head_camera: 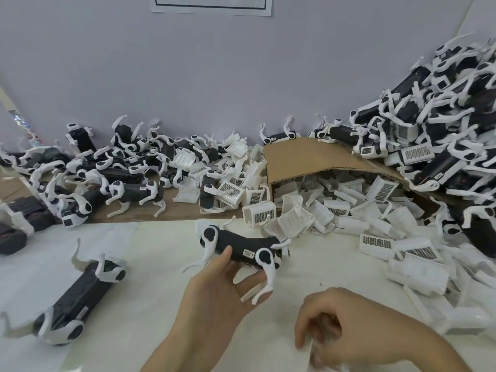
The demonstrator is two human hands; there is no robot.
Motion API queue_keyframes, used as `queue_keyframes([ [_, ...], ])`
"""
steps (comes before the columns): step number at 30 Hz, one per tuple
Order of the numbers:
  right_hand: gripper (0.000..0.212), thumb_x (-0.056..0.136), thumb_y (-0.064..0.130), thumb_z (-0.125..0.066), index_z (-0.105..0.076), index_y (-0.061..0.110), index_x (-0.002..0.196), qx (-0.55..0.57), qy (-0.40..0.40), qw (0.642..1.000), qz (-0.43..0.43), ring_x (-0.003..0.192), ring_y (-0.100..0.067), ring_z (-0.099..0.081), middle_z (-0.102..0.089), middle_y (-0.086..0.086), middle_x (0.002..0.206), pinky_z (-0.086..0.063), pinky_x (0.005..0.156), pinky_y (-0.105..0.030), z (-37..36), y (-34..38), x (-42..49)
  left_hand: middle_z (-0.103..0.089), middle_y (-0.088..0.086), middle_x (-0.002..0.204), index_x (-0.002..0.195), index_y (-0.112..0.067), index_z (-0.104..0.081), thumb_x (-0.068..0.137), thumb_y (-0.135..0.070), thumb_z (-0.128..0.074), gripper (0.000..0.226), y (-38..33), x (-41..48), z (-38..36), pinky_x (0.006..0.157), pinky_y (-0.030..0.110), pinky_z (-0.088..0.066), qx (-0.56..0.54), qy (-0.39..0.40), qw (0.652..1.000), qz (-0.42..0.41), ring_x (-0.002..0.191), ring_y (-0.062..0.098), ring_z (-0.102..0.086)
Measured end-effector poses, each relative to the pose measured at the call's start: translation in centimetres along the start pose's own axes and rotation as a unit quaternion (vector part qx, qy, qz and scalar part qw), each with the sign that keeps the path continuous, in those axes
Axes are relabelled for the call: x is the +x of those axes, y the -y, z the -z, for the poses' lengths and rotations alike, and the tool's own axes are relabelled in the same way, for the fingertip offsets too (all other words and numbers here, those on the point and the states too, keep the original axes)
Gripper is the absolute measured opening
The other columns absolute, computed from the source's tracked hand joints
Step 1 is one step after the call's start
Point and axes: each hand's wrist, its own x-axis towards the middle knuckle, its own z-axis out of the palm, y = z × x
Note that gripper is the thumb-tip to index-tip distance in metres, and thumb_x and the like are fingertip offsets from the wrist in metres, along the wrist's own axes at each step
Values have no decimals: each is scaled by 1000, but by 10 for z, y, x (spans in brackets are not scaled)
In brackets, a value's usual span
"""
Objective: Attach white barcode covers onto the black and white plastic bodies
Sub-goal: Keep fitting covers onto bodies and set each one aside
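Working at a white-covered table [161, 251] against a pale wall. Gripping a black and white plastic body [241, 248] in the left hand [214, 294], thumb on top, fingers curled beneath. Curling the right hand [349, 326] nearby, blurred; cannot tell whether pinching anything. Facing white barcode covers [335, 208] spilling from a cardboard box [295, 154].

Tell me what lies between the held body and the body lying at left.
Head view: only bare white cloth lies between the held body and the lying body.
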Motion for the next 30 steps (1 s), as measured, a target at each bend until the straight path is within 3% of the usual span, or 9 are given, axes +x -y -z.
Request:
queue_keyframes([
  [3,11,74,27,-74,-74,31,84,-4,-37,999,-6,67,-1,-52,-65,2,88,-43,65,-21,-3,-1,2,-64,11,109,114,-12,-68,83,-34,-63,39,0,0,0,77,45,-55,-37,-4,999,7,94,37,-69],
  [7,10,89,24,-69,-64,31,85,37,-142,989,-16,64,-6,-57,-65,11,86,-49,67,-23,0,-8,2,-64,11,110,111,-12,-70,81,-36,-63,39,0,0,0,78,47,-54,-39,-13,999,5,94,38,-68],
  [11,19,97,13,-60,-56,26,83,135,-226,965,-4,55,-27,-68,-67,1,84,-50,54,-31,4,-7,2,-67,8,109,112,-16,-69,79,-35,-64,39,0,1,1,76,45,-55,-27,-20,999,-12,90,37,-68],
  [15,22,96,9,-63,-62,27,84,186,-312,931,24,44,-32,-64,-70,3,91,-48,42,-32,5,-5,5,-71,8,112,106,-19,-73,68,-30,-71,40,2,2,0,78,48,-56,4,-45,999,-27,95,41,-70],
  [18,27,93,3,-65,-68,28,84,243,-345,905,52,48,-34,-66,-71,4,97,-47,39,-30,6,-4,5,-72,9,115,101,-21,-75,62,-23,-77,39,5,3,0,84,52,-54,22,-50,998,-31,104,44,-69],
  [23,41,86,-3,-70,-74,35,100,276,-367,884,88,75,-29,-73,-70,6,107,-55,52,-32,8,-4,5,-71,10,115,108,-20,-74,64,-14,-78,45,4,2,0,93,55,-47,53,-33,998,-20,114,48,-64],
  [26,49,81,-5,-74,-72,37,107,272,-370,883,91,80,-22,-69,-69,6,112,-57,58,-32,7,-4,5,-71,9,114,109,-19,-74,68,-12,-75,42,6,2,0,91,52,-43,68,-32,997,-13,117,51,-61],
  [28,53,79,-6,-77,-70,37,109,269,-365,886,96,83,-20,-67,-69,7,112,-58,63,-34,5,-3,6,-71,9,122,110,-21,-76,75,-20,-71,35,6,1,-2,88,47,-43,83,-21,996,-7,113,49,-64],
  [30,55,78,-4,-79,-69,38,111,270,-352,891,100,91,-20,-68,-70,5,113,-60,70,-39,4,-3,6,-70,10,126,114,-24,-75,70,-30,-76,44,7,1,-4,86,43,-53,103,-18,995,-3,111,48,-65],
])
